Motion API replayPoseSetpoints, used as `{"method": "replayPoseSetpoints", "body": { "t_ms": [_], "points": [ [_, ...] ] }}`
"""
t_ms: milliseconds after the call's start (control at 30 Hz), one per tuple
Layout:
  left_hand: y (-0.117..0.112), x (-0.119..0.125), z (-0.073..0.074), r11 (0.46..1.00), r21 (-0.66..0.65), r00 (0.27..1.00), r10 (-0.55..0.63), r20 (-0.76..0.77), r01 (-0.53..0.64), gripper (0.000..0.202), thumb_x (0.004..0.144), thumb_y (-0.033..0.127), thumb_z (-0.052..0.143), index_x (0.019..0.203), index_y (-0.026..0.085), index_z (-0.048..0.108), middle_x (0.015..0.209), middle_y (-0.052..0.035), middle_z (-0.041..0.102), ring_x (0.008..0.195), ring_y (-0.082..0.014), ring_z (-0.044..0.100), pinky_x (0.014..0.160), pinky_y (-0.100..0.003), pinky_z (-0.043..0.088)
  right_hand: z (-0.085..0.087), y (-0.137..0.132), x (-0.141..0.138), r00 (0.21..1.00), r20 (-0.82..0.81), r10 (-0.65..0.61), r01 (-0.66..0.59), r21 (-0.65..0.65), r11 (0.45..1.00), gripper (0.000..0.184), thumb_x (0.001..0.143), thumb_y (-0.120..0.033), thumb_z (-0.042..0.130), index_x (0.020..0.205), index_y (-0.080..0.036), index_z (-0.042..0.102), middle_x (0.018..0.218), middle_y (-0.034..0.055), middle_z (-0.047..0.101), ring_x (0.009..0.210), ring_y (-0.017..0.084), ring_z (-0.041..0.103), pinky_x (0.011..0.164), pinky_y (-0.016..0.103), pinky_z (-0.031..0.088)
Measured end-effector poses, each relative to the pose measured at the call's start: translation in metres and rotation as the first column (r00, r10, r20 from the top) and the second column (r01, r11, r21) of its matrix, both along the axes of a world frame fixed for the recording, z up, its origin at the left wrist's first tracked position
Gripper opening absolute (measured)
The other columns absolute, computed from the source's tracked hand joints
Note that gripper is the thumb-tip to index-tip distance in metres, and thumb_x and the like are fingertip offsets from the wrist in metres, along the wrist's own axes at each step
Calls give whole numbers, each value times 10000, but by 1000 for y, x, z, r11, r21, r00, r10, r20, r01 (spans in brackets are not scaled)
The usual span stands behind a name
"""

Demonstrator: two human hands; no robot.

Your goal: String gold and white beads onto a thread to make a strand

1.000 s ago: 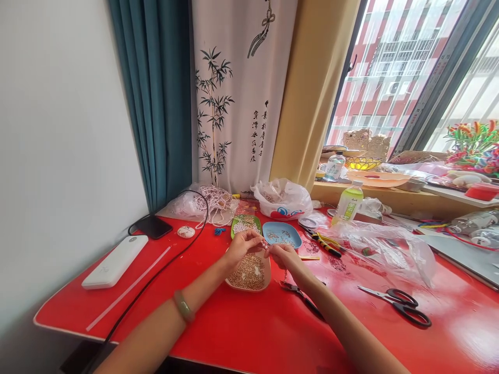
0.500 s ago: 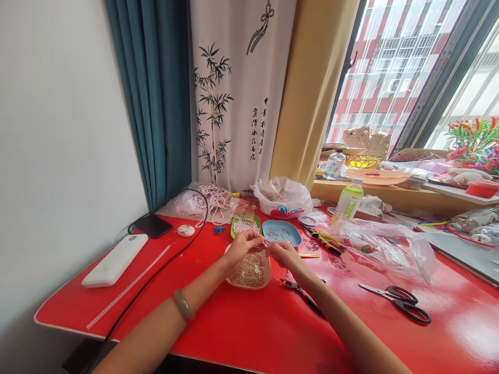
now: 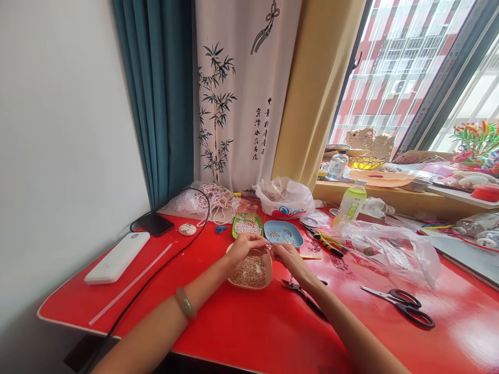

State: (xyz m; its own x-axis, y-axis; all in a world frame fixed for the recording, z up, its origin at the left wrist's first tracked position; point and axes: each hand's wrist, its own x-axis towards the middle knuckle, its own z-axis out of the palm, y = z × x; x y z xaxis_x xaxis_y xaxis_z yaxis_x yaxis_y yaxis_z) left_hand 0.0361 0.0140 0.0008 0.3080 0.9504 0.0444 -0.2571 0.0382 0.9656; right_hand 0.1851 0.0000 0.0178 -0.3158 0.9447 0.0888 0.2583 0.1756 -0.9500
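Red surface spreads beneath the fingers I watch from afar. Just below them sits the bead tray, presumably to catch drops; beyond them, rightward, a clear bottle reads "A". Left hand and right hand pinch a tiny pinkish piece, probably for precision.

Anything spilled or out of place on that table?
Small dark-red pieces lie loose on the glossy red table near the yellow-and-black pliers. That looks odd since round gold beads sit in a shallow pink tray; possibly a spill.
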Motion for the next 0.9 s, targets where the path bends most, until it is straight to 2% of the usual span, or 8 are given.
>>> {"method": "replayPoseSetpoints", "body": {
  "t_ms": [200, 467, 900],
  "points": [
    [1, 0, -1, 1000, 5, 1000, -1, 3, 1, 256, 577, 329, 665, 722, 118, 654, 698, -67, 644, 589, -101, 561, 596, -204, 410, -2, 1, 1, 997, 78, -10, 3, 89, 996, 232, 675, -270, 387, 471, -175, 332, 480, -47, 290, 486, 88, 267, 486, 233, 189],
    [-1, 0, 2, 1000, 17, 1000, 15, 7, -15, 230, 576, 321, 665, 688, 122, 646, 695, -55, 633, 649, -114, 559, 620, -209, 400, -3, 2, 2, 993, 117, -8, -1, 78, 997, 197, 652, -235, 367, 475, -162, 416, 480, -47, 295, 482, 89, 264, 488, 231, 187],
    [-2, 0, 3, 999, 21, 999, 40, -8, -40, 227, 570, 314, 666, 687, 120, 650, 691, -55, 638, 614, -106, 554, 625, -216, 403, -6, 6, 3, 987, 161, -23, 11, 73, 997, 289, 682, -265, 330, 486, -149, 507, 445, -50, 259, 443, 86, 251, 460, 230, 181]
  ]
}}
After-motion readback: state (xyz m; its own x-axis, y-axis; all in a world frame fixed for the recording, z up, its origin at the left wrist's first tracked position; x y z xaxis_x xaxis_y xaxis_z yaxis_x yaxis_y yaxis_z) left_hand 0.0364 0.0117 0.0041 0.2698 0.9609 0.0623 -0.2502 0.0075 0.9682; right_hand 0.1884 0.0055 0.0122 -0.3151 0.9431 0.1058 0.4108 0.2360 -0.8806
